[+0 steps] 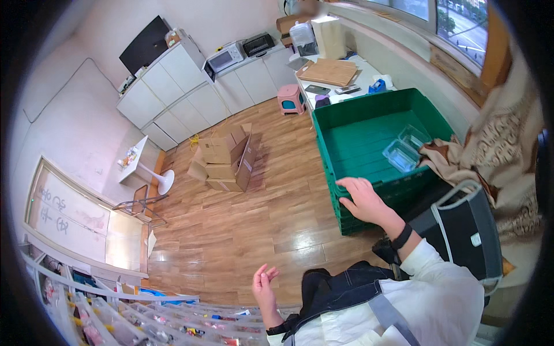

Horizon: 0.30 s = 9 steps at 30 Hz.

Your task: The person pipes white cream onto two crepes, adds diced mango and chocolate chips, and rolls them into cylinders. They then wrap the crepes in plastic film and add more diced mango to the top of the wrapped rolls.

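Note:
My right hand [367,202] is at the near left corner of a big green plastic crate [341,179]. Its thumb and fingers are apart and stretched over the corner's rim; whether they touch it I cannot tell. Inside the crate, toward its right side, lie clear plastic containers [402,155]. Low in the picture, my left hand [265,288] hangs over the wooden floor, its fingers loosely bent and apart with nothing in them.
An open cardboard box [228,161] stands mid-floor. Beyond the crate is a white table [363,64] with a wooden board [328,72]; a pink stool [290,99] is beside it. Right of me are a black-and-grey chair [467,230] and a patterned curtain [508,132]. Clear bins [115,317] line the lower left.

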Tool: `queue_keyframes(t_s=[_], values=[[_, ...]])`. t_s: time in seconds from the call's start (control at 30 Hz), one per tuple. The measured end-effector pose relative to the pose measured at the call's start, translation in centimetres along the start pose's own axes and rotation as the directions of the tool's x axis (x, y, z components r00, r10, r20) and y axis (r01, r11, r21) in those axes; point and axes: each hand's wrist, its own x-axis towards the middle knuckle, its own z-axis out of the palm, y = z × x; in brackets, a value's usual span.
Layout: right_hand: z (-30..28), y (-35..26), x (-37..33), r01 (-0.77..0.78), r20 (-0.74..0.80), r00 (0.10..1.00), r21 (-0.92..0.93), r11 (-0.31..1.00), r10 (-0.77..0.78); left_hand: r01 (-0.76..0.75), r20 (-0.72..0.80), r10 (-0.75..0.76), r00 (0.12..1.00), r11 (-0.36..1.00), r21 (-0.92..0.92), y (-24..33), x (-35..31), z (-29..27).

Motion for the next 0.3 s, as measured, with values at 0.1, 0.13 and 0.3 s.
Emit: queue_keyframes(t_s=[0.1,0.13,0.3], values=[[3.2,2.9,6.7,-0.103,-0.014,0.995,-0.194,0.976,0.102,-0.051,-0.007,0.051,0.999,0.998,-0.027,-1.3,7.8,-0.7],[4.2,3.8,8.2,-0.191,0.028,0.979,-0.238,0.952,0.203,-0.071,0.006,0.072,0.997,0.996,-0.057,-2.0,11.0,-1.2],[8.1,5.7,14.3,-0.463,0.206,0.803,-0.377,0.803,0.559,-0.057,0.113,0.047,0.992,0.994,0.092,-2.7,28.7,-2.6]])
